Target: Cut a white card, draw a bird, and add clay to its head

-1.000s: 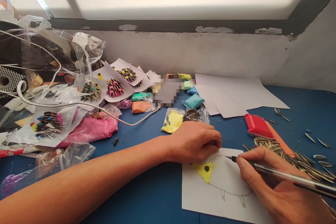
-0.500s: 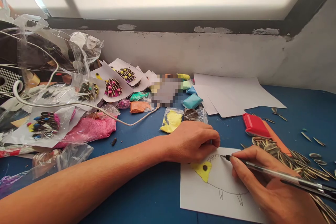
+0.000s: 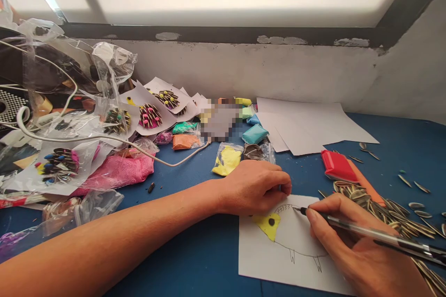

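Note:
My right hand (image 3: pixel 351 236) grips a clear-barrelled black pen (image 3: pixel 369 231), its tip on a sheet of white paper (image 3: pixel 258 262). A drawn animal outline on the sheet has zigzag legs, small curled marks along its upper edge and a yellow head (image 3: pixel 269 228) with a black dot for an eye. My left hand (image 3: pixel 256 188) rests, fingers curled in, over the sheet's upper left edge; its palm side is hidden. Behind that hand lie a bag of yellow clay (image 3: pixel 228 160) and a bag of dark clay (image 3: pixel 256 151).
Striped sunflower seeds (image 3: pixel 397 216) lie to the right beside a red packet (image 3: pixel 338 165). Blank white sheets (image 3: pixel 306 123) are at the back. On the left are seed-covered animal pictures (image 3: pixel 150 116), a pink cloth (image 3: pixel 121 171), plastic bags and a white cable (image 3: pixel 104 138).
The pen tip has shifted very slightly downward beside the curled marks. My left hand stays in place, and the surrounding things look the same.

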Action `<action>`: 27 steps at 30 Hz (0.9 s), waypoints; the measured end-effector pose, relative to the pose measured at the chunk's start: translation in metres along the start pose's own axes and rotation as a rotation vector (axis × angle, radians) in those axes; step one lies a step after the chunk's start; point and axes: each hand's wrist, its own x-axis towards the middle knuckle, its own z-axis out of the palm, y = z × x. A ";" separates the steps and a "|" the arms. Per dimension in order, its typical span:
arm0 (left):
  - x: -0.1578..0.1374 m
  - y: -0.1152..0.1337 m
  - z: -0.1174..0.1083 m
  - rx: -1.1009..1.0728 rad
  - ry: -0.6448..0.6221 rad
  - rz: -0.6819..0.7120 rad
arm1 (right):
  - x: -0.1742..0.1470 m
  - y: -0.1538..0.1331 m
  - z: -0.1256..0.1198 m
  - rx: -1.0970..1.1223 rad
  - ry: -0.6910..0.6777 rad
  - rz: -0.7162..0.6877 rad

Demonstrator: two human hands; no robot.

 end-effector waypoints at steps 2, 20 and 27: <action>0.000 0.000 0.001 0.003 0.003 0.002 | -0.002 0.002 0.000 -0.001 -0.021 0.016; -0.001 -0.001 0.000 0.012 0.009 0.017 | 0.005 -0.006 -0.008 -0.073 -0.048 0.026; 0.000 -0.001 -0.001 0.016 -0.004 0.015 | 0.003 -0.004 -0.008 -0.084 -0.051 0.043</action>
